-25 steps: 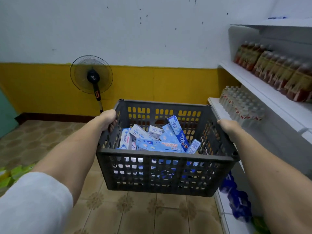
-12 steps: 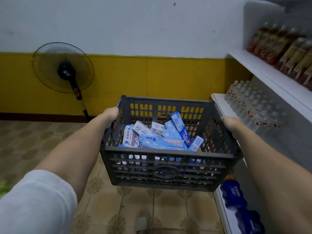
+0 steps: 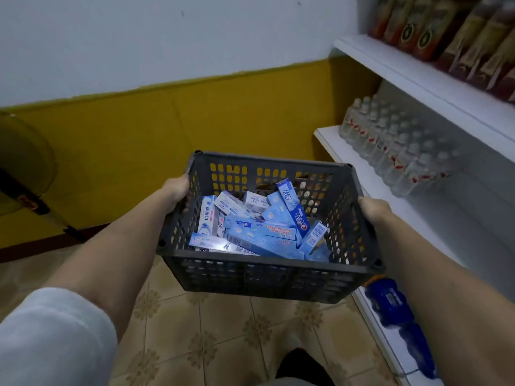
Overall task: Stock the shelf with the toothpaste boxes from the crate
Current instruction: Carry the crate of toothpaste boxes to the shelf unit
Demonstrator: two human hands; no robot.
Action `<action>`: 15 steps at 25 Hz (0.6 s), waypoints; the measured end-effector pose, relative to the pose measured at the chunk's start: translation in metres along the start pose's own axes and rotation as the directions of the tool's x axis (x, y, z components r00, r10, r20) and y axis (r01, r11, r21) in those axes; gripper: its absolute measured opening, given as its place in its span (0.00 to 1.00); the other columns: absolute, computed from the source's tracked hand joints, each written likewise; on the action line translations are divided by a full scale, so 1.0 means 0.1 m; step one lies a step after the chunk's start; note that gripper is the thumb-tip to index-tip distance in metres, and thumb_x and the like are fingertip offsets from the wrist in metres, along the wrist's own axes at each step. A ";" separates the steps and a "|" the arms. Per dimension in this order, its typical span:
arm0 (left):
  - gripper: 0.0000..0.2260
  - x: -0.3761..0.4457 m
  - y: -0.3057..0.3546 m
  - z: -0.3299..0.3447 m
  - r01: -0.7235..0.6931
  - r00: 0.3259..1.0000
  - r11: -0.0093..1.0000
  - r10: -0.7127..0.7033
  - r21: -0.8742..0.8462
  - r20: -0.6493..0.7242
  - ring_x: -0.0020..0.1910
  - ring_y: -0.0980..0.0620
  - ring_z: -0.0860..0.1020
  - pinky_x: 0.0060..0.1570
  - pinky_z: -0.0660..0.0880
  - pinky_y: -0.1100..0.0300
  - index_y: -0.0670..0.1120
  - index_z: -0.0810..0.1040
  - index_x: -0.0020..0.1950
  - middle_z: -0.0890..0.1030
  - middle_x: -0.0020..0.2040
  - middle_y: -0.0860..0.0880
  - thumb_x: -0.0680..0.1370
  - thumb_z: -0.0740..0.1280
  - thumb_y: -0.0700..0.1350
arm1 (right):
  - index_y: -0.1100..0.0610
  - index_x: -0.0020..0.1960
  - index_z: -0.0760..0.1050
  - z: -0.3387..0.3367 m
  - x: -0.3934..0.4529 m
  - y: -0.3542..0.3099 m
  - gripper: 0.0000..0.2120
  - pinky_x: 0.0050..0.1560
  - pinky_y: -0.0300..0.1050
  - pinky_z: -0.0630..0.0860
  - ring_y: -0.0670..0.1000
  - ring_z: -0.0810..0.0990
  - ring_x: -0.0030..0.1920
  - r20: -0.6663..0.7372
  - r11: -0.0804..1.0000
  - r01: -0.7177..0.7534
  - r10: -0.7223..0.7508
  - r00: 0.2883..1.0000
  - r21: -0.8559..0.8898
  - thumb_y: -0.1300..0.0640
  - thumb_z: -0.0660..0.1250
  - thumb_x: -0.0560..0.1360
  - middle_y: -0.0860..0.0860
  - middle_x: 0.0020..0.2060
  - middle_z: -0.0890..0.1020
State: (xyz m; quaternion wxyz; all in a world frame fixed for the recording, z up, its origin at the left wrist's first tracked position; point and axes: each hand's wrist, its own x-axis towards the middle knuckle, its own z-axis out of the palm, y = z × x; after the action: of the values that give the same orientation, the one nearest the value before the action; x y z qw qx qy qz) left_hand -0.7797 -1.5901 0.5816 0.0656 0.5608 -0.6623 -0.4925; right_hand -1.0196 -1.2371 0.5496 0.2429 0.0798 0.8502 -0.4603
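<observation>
A dark grey slotted plastic crate (image 3: 262,277) hangs in the air in front of me, above the tiled floor. Several blue and white toothpaste boxes (image 3: 259,232) lie jumbled inside it. My left hand (image 3: 178,190) grips the crate's left rim, fingers curled over the edge. My right hand (image 3: 372,210) grips the right rim. The white shelf unit (image 3: 373,174) stands just to the right of the crate.
The middle shelf carries packs of clear water bottles (image 3: 395,151). Brown drink bottles (image 3: 451,34) line the upper shelf. Blue bottles (image 3: 395,310) lie on the bottom shelf. A standing fan (image 3: 25,174) is at the far left by the yellow wall. A dark shoe (image 3: 303,366) shows below.
My view has tilted down and rolled. The crate has come lower and nearer the shelf. The fan has slid to the left edge. Both hands keep their grip.
</observation>
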 end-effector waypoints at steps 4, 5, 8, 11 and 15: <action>0.25 0.82 0.35 0.65 0.040 0.993 0.993 -0.052 0.111 0.109 0.28 0.46 0.72 0.29 0.74 0.57 0.41 0.71 0.40 0.74 0.33 0.42 0.82 0.53 0.61 | 0.67 0.54 0.77 0.07 0.74 -0.02 0.17 0.29 0.42 0.71 0.57 0.76 0.31 0.042 0.995 -0.095 0.093 0.995 0.033 0.54 0.57 0.80 0.60 0.34 0.78; 0.25 1.04 0.42 0.85 0.037 0.989 0.990 -0.056 0.136 0.134 0.29 0.46 0.73 0.30 0.75 0.56 0.41 0.71 0.40 0.74 0.33 0.42 0.83 0.52 0.60 | 0.68 0.54 0.77 0.09 0.95 0.01 0.18 0.31 0.43 0.73 0.58 0.76 0.32 0.054 0.992 -0.121 0.119 0.991 0.045 0.54 0.57 0.79 0.62 0.35 0.78; 0.25 1.63 0.66 1.46 0.031 0.972 0.975 -0.082 0.221 0.222 0.29 0.46 0.72 0.32 0.75 0.55 0.41 0.70 0.39 0.74 0.33 0.42 0.83 0.50 0.59 | 0.69 0.56 0.77 0.13 1.65 0.31 0.25 0.45 0.56 0.79 0.61 0.79 0.40 0.101 0.968 -0.244 0.237 0.966 0.064 0.49 0.55 0.77 0.69 0.43 0.81; 0.26 2.13 0.91 2.05 0.016 0.946 0.957 -0.108 0.288 0.307 0.30 0.46 0.73 0.32 0.75 0.55 0.42 0.71 0.41 0.74 0.34 0.43 0.83 0.50 0.61 | 0.66 0.53 0.77 0.11 2.04 0.57 0.23 0.52 0.58 0.78 0.61 0.79 0.44 0.107 0.933 -0.339 0.327 0.939 0.118 0.49 0.52 0.81 0.69 0.49 0.81; 0.23 2.70 1.16 2.88 -0.004 0.900 0.919 -0.169 0.395 0.401 0.32 0.46 0.74 0.33 0.75 0.54 0.42 0.71 0.51 0.75 0.36 0.44 0.83 0.49 0.61 | 0.66 0.56 0.76 0.13 2.36 0.83 0.22 0.39 0.50 0.76 0.58 0.77 0.38 0.043 0.846 -0.469 0.475 0.879 0.253 0.50 0.51 0.83 0.66 0.45 0.80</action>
State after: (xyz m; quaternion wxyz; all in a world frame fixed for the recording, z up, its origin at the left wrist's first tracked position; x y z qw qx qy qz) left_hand -1.1403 -1.6547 0.3944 -0.2142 0.4690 -0.7193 -0.4656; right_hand -1.1902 -1.2218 0.3672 0.3272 0.3217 0.7403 -0.4913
